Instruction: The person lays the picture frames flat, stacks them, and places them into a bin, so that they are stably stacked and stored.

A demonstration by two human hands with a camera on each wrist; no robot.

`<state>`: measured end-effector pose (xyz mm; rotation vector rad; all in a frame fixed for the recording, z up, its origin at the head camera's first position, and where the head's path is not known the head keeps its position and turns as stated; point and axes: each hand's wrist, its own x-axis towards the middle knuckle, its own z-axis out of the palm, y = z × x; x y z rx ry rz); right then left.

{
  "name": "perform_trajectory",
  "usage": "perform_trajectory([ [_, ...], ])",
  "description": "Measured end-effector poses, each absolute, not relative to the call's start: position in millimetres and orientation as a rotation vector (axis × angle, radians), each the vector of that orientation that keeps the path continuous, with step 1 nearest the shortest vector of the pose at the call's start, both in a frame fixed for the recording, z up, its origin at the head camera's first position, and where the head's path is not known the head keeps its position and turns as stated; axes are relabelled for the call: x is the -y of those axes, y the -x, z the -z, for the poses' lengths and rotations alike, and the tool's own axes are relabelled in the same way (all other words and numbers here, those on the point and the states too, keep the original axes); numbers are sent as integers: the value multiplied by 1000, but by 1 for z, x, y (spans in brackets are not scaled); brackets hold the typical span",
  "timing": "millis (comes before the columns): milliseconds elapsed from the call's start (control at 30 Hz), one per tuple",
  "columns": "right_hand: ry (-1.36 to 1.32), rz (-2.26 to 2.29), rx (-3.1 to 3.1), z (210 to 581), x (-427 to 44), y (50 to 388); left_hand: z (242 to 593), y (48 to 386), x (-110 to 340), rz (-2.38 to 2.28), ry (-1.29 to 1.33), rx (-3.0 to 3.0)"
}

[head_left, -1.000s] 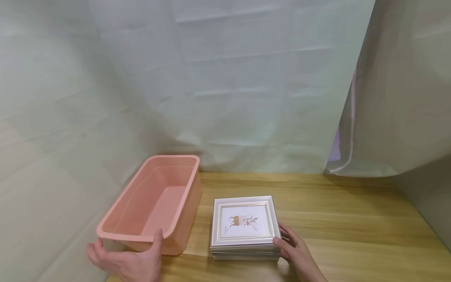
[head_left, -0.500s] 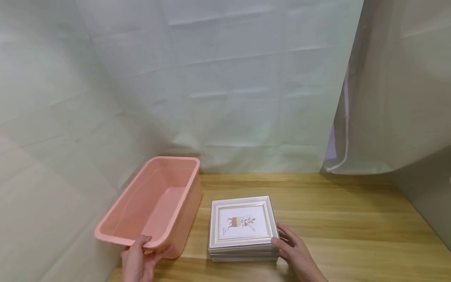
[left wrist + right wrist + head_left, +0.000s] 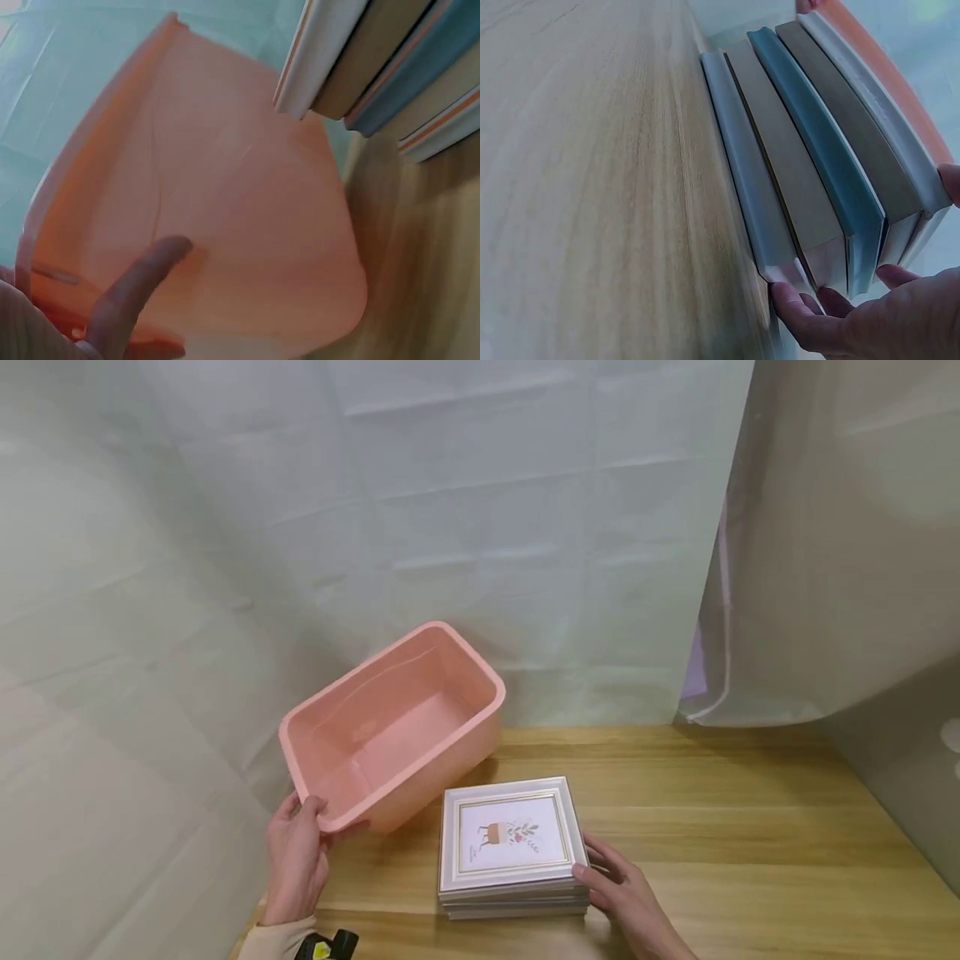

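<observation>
A pink plastic bin [image 3: 420, 777] is tilted and angled at the left in the head view, its near end off the table. My left hand [image 3: 296, 852] grips the near rim, thumb over the edge; in the left wrist view a finger lies along the bin's outer wall [image 3: 240, 187]. To the right, a stack of picture frames [image 3: 513, 906] lies flat, the top one [image 3: 450, 843] white with a plant print. My right hand [image 3: 626, 893] holds the stack's right near corner. In the right wrist view its fingers [image 3: 810, 319] bend around the lower frames.
The wooden table [image 3: 712, 843] stretches right of the stack. A pale cloth sheet [image 3: 495, 527] hangs along the back, and more sheeting [image 3: 112, 693] covers the left side. A darker curtain [image 3: 840, 568] hangs at the right.
My left hand first lay under the rim with its thumb up, then took hold of it. The bin has risen at the near end and swung to the right. The right hand and frames stay put.
</observation>
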<state>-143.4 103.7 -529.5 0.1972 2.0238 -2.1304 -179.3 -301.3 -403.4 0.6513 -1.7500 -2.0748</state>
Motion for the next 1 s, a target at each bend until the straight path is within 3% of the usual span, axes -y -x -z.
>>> perform_trajectory([
  [433,-205,2135,-2031,532,-107,145,398,237,284,2209,-404,1926],
  [1000,-125,2123,-1965,534,-110,146,420,289,242,2261,-382,2067],
])
